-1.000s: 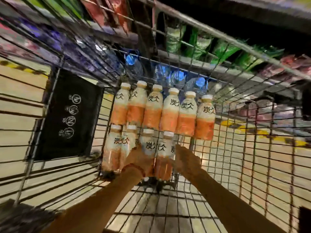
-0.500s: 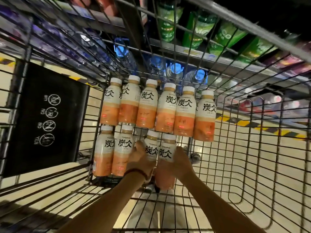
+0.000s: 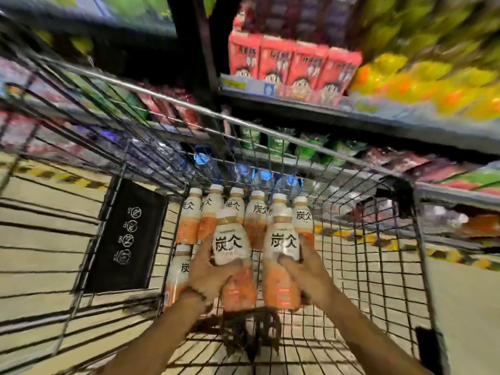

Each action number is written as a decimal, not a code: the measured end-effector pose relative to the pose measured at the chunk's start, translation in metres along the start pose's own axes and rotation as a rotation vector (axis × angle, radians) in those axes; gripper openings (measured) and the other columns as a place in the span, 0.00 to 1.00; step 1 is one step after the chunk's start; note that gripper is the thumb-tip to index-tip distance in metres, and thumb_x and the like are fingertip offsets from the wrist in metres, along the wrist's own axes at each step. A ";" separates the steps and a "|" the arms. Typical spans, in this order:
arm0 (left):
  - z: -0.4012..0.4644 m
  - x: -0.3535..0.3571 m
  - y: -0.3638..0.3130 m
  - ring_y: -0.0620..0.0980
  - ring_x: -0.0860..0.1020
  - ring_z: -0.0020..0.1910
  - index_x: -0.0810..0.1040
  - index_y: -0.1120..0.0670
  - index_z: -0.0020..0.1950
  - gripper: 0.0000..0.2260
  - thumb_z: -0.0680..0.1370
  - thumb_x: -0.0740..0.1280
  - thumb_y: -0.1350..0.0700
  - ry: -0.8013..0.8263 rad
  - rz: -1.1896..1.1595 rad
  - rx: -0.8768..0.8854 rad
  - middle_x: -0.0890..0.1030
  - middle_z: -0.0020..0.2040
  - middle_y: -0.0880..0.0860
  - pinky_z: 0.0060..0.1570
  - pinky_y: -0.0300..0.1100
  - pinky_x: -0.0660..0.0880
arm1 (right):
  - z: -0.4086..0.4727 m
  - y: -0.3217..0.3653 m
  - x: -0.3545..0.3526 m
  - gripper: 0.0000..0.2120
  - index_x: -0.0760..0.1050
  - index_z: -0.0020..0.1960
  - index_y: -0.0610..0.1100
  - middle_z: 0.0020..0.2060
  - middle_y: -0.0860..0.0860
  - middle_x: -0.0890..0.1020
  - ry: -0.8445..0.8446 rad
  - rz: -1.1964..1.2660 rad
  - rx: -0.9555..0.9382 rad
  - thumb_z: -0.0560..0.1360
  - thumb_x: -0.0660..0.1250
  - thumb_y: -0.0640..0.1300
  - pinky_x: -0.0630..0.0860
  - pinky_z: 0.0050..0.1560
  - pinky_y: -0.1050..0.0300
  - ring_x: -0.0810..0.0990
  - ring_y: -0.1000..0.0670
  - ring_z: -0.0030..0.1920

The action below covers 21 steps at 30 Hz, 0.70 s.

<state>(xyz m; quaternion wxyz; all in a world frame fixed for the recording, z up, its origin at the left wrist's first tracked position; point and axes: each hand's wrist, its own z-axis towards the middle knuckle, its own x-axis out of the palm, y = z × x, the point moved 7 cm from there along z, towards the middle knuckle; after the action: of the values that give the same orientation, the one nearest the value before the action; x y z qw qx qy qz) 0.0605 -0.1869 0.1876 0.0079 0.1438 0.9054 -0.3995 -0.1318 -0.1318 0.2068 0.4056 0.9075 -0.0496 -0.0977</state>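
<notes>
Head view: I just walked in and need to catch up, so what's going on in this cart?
A person is working over a wire shopping cart in a shop aisle. The left grip holds the left bottle and the right grip holds the right bottle, both orange-and-white, caps pointing away from the person. More of the same bottles sit in a far row at the cart's far end, with stocked shelves beyond.

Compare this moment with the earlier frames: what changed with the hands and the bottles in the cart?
The left hand now has the left bottle in its grip and the right hand the right bottle; both bottles were lifted from the near row, up toward the camera. The far row of six bottles stayed put at the cart's far end.
</notes>
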 end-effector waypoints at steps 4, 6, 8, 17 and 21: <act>-0.036 0.002 -0.072 0.48 0.80 0.36 0.69 0.57 0.64 0.29 0.67 0.71 0.74 0.072 -0.052 0.205 0.80 0.46 0.55 0.26 0.34 0.76 | -0.037 0.071 -0.021 0.19 0.64 0.66 0.54 0.51 0.58 0.78 -0.032 0.115 -0.200 0.78 0.63 0.42 0.79 0.45 0.63 0.80 0.63 0.46; -0.057 0.002 -0.107 0.44 0.81 0.38 0.69 0.53 0.62 0.30 0.67 0.70 0.75 0.091 -0.084 0.294 0.80 0.46 0.52 0.30 0.30 0.76 | -0.057 0.100 -0.033 0.15 0.66 0.63 0.53 0.49 0.54 0.79 -0.053 0.163 -0.269 0.78 0.61 0.42 0.77 0.40 0.65 0.81 0.63 0.42; -0.081 0.003 -0.142 0.47 0.80 0.43 0.70 0.50 0.60 0.29 0.67 0.71 0.74 0.120 -0.103 0.386 0.80 0.46 0.50 0.32 0.30 0.76 | -0.076 0.122 -0.044 0.12 0.69 0.60 0.53 0.46 0.53 0.80 -0.065 0.231 -0.311 0.78 0.61 0.42 0.77 0.35 0.66 0.82 0.61 0.37; -0.170 0.038 -0.242 0.49 0.79 0.45 0.67 0.49 0.65 0.22 0.75 0.67 0.66 0.281 -0.245 0.535 0.79 0.50 0.51 0.33 0.35 0.78 | -0.175 0.191 -0.095 0.38 0.65 0.63 0.53 0.49 0.47 0.80 -0.056 0.398 -0.477 0.54 0.74 0.46 0.80 0.39 0.51 0.82 0.49 0.42; -0.204 0.073 -0.265 0.53 0.78 0.45 0.63 0.55 0.68 0.31 0.69 0.74 0.63 0.365 -0.272 0.519 0.78 0.49 0.55 0.43 0.49 0.76 | -0.217 0.205 -0.132 0.48 0.62 0.67 0.52 0.52 0.44 0.80 -0.104 0.401 -0.566 0.48 0.76 0.47 0.80 0.47 0.43 0.82 0.44 0.47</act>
<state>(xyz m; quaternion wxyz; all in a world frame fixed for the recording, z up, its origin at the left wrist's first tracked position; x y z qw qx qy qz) -0.0595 -0.1897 0.5085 -0.2441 0.0880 0.7709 -0.5817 -0.2158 -0.0878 0.5191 0.6492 0.7250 -0.2183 -0.0720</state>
